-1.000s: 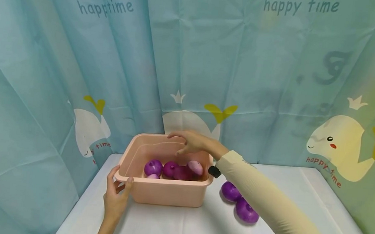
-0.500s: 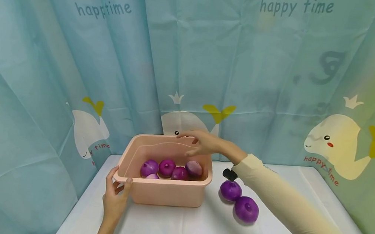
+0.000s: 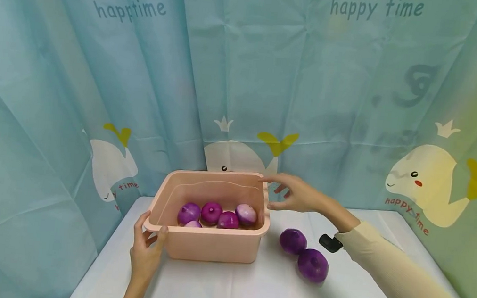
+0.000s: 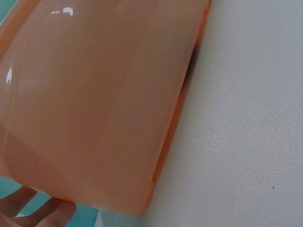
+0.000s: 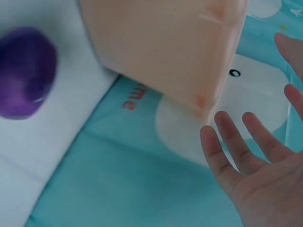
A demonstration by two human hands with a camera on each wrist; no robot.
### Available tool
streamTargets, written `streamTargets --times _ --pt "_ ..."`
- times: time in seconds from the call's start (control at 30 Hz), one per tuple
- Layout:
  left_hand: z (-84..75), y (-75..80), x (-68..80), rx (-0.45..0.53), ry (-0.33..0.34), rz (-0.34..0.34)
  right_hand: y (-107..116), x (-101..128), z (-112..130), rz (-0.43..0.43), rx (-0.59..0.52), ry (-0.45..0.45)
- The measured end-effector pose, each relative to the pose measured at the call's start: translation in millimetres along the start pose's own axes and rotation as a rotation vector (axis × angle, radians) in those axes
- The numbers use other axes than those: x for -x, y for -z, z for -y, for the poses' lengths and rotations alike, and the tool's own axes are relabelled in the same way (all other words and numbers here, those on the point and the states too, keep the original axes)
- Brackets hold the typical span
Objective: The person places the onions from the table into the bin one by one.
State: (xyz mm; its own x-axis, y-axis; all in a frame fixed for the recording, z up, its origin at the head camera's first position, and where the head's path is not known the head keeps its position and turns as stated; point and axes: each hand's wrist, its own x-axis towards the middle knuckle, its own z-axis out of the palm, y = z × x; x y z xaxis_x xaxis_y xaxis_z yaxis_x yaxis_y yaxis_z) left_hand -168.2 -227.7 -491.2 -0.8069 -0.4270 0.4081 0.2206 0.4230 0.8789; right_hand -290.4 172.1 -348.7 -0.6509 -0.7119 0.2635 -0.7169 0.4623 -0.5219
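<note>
A pink plastic basin (image 3: 213, 247) stands on the white table in the head view, with several purple onions (image 3: 228, 220) inside; one onion (image 3: 245, 214) is paler. My left hand (image 3: 145, 254) grips the basin's near left corner, thumb over the front rim. In the left wrist view its fingertips (image 4: 61, 213) lie against the basin wall. My right hand (image 3: 296, 194) hangs above the basin's right rim, fingers spread and holding nothing. Two more purple onions, a farther one (image 3: 293, 241) and a nearer one (image 3: 313, 265), sit side by side on the table to the right.
The white table (image 3: 192, 289) ends at a blue curtain (image 3: 245, 74) with whale prints, which hangs behind and on both sides. The basin's back rim is close to it. A black wrist device (image 3: 330, 242) is on my right wrist.
My right hand has moved right, from above the inside of the basin to its right rim. The onions inside have shifted slightly. My left hand keeps its grip on the corner.
</note>
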Motion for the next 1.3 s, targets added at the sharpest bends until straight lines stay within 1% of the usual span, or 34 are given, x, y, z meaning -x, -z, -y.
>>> streamTargets --times 0.1,0.23,0.43,0.6,0.87,1.0,1.13,1.3 --pt "0.0 -0.5 -0.2 -0.006 0.010 -0.002 -1.1 20.5 -6.2 -0.004 -0.015 -0.041" --pt "1.7 -1.3 -0.9 -0.019 0.028 0.000 -3.7 45.5 -15.2 -0.015 -0.038 -0.066" --pt "2.8 -1.6 -1.4 -0.036 0.035 -0.002 -3.4 75.4 -27.3 -0.010 -0.059 -0.111" --pt "3.6 -1.4 -1.6 -0.031 0.031 0.003 -6.0 93.7 -35.7 -0.013 -0.083 -0.132" --pt "3.6 -1.9 -2.0 -0.019 0.041 0.009 -18.3 116.3 -45.8 -0.006 -0.090 -0.169" --pt "2.8 -2.2 -2.2 -0.016 0.034 0.010 -26.8 129.0 -51.5 0.027 -0.135 -0.200" --pt "2.0 -1.8 -2.0 -0.018 0.031 0.008 -36.9 142.7 -58.8 0.086 -0.194 -0.224" --pt "3.4 -1.3 -1.5 -0.024 0.022 -0.001 -48.7 156.1 -67.5 0.152 -0.246 -0.202"
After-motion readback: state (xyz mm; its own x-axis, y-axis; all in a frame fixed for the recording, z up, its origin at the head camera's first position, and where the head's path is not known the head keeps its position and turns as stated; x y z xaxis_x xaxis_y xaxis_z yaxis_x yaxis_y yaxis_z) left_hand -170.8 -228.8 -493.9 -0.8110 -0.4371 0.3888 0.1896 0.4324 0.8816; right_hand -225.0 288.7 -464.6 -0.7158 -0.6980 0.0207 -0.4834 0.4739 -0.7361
